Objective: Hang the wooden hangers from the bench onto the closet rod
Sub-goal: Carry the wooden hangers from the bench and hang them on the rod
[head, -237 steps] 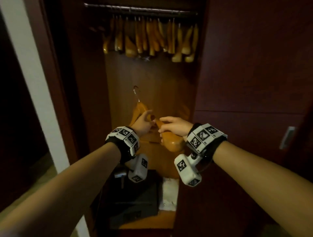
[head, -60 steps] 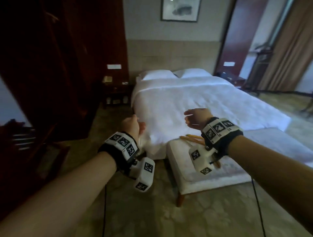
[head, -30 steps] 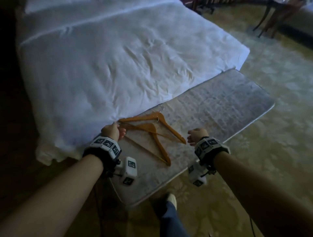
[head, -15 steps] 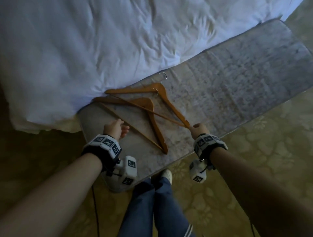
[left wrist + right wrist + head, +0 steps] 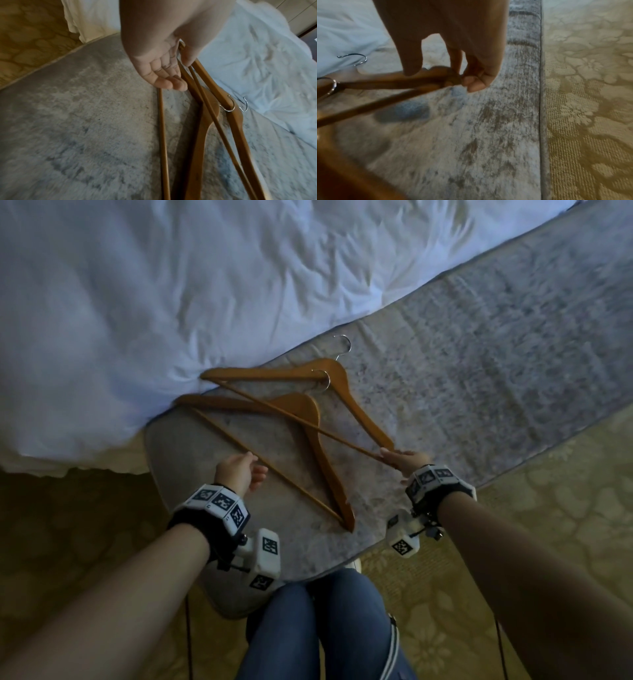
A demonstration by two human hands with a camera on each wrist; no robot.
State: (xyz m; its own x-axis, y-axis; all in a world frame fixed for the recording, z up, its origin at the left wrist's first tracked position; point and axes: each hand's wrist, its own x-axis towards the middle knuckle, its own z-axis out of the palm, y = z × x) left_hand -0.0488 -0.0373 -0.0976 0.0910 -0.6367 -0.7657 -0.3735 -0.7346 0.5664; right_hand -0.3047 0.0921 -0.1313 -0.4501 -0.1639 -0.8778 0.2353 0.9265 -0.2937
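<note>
Two wooden hangers with metal hooks lie overlapped on the grey bench (image 5: 479, 354). The far hanger (image 5: 346, 392) has its right arm tip pinched by my right hand (image 5: 392, 456); the right wrist view shows those fingers (image 5: 471, 83) closed on the far hanger's end (image 5: 385, 83). The near hanger (image 5: 308, 419) lies under the far one's thin bar. My left hand (image 5: 257, 466) hovers over the near hanger's lower bar, fingers loosely curled and holding nothing. In the left wrist view, the left hand (image 5: 164, 75) is above both hangers (image 5: 204, 121).
A bed with a rumpled white cover (image 5: 171, 285) borders the bench's far side. Patterned beige carpet (image 5: 565, 491) lies around the bench. My legs in blue jeans (image 5: 325, 628) stand against the bench's near edge.
I turned from the closet to the bench and leaned over it. My right hand reached the far hanger's right tip and pinched it; my left hand stayed above the near hanger's bar.
</note>
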